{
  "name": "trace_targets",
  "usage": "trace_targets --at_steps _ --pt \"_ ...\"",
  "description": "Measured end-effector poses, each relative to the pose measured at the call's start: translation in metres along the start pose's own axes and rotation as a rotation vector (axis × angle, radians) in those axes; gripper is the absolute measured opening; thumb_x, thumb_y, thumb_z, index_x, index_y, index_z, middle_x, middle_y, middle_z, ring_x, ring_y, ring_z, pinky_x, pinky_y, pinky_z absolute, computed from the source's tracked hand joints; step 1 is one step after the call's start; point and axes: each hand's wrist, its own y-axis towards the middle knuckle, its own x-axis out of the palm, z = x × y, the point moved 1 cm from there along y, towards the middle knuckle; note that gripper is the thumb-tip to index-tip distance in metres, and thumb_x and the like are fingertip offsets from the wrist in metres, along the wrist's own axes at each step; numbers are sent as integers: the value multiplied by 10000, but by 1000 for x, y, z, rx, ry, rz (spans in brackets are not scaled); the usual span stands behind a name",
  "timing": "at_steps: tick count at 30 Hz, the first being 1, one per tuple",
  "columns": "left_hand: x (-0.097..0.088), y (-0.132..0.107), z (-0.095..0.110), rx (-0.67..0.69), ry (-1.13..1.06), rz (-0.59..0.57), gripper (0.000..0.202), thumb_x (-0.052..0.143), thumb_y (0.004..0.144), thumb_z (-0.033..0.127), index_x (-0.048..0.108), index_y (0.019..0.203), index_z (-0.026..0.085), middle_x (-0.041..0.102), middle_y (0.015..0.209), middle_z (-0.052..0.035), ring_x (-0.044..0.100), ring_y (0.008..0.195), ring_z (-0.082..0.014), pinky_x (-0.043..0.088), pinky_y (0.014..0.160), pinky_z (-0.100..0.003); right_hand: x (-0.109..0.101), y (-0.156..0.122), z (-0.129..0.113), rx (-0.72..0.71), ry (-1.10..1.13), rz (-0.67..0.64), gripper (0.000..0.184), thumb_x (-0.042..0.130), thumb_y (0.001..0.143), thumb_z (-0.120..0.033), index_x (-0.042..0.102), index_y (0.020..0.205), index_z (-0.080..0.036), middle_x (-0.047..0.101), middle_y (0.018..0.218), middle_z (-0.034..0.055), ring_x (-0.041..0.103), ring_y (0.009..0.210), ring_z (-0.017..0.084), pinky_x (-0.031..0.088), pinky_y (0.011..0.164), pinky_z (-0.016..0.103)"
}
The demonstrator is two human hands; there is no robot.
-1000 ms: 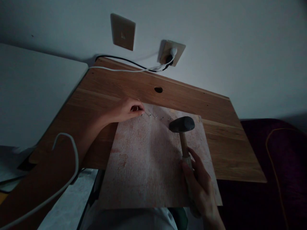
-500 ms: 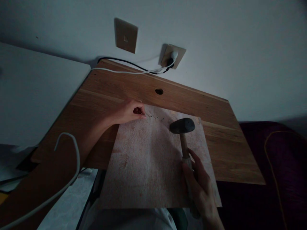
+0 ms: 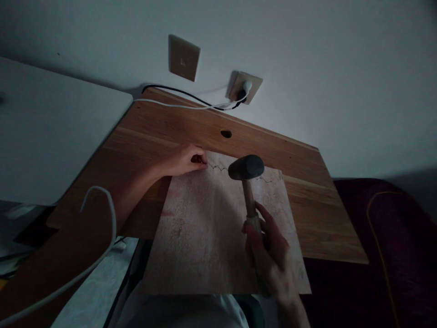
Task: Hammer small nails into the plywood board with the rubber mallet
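At four o'clock on the board point(image 3: 205, 228), the right hand point(image 3: 269, 255) wraps the hammer point(image 3: 246, 167) partway up its handle, which suits light, square taps. Small nails point(image 3: 221, 168) line the far edge. At eleven, the left hand point(image 3: 189, 160) is pinched closed, apparently on the end nail; its fingertips need clearance before striking. Twelve-ward lies bare counter point(image 3: 191, 127).
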Motion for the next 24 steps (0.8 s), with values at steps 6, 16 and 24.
trace_targets --at_steps 6,16,24 --pt "-2 -4 4 -46 47 1 344 915 764 325 704 999 189 689 1032 -24 636 891 -179 492 772 -312 28 21 -29 -82 35 -163 586 607 1076 -462 502 1624 -284 709 942 24 526 505 100 417 399 224" --pt "1 -6 7 -53 85 11 605 970 688 309 640 1182 193 638 1197 -54 617 1099 -268 509 960 -414 45 18 -36 -62 19 -142 590 572 1091 -470 480 1644 -285 689 891 8 519 518 111 425 420 225" --pt "4 -3 2 -50 112 -7 151 840 820 270 732 902 202 685 932 -28 654 868 -211 485 802 -356 37 11 -29 6 168 -138 599 633 1065 -478 491 1633 -348 698 944 4 510 504 87 428 400 202"
